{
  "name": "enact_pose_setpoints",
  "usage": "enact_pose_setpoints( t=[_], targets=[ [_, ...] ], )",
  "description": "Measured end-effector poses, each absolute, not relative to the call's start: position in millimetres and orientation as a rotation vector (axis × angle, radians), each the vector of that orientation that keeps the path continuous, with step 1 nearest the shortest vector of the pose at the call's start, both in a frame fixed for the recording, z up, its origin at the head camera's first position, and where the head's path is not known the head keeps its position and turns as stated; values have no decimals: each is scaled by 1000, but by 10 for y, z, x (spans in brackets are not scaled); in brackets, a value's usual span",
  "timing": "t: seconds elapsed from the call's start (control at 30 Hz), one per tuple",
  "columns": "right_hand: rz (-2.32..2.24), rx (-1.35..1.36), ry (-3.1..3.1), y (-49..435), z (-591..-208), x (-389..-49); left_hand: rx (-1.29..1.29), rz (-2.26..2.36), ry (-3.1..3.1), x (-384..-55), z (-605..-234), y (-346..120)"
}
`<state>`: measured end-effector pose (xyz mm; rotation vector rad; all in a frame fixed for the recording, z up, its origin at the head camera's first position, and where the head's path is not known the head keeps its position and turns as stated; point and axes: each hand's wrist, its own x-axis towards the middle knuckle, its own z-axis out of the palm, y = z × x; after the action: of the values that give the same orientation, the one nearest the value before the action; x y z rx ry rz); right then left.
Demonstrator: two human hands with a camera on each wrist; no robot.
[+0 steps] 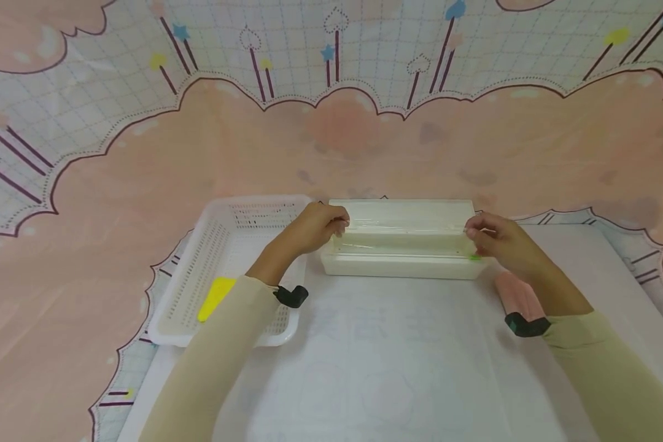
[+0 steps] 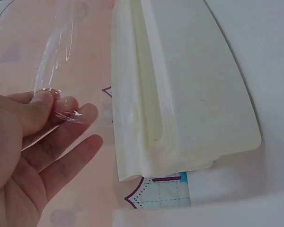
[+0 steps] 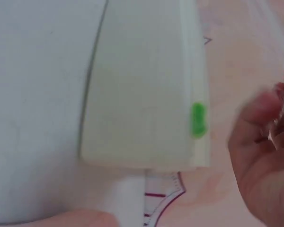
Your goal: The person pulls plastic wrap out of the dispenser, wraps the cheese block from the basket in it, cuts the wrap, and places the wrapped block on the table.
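Observation:
A long cream-white cling film dispenser (image 1: 403, 267) lies across the far part of the table, its lid (image 1: 403, 209) raised at the back. Between the hands, a strip of clear cling film (image 2: 57, 42) is stretched above the box. My left hand (image 1: 321, 227) pinches one end of the film between thumb and index finger, at the box's left end; its other fingers are spread. At the right end, my right hand (image 1: 492, 236) pinches the film's other end with its fingertips. A green slider (image 3: 199, 119) sits on the box's edge near the right hand.
Left of the box stands a white perforated basket (image 1: 168, 307) with a flat yellow thing (image 1: 217, 298) inside, partly behind the left forearm. A pink object (image 1: 519, 294) lies by the right wrist, its kind unclear. A patterned cloth (image 1: 364, 147) hangs behind the white table (image 1: 387, 368).

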<state>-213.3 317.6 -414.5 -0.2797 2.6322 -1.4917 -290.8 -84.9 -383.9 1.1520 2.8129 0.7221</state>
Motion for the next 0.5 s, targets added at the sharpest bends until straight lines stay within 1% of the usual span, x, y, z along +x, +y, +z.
enact_pose_setpoints(
  t=[0.1, 0.23, 0.37, 0.5],
  targets=[
    [-1523, -291, 2671, 3138, -4050, -2107, 1154, 839, 2815, -2884, -3782, -874],
    [-1505, -232, 2734, 3095, -3930, -2073, 1115, 949, 2787, -2833, -3691, -896],
    [-1463, -158, 2764, 3083, -3875, -2017, 1103, 907, 2794, -2772, -3645, -903],
    [-1560, -185, 2716, 3073, -3881, -1931, 1182, 852, 2807, -2693, -3626, -909]
  ],
)
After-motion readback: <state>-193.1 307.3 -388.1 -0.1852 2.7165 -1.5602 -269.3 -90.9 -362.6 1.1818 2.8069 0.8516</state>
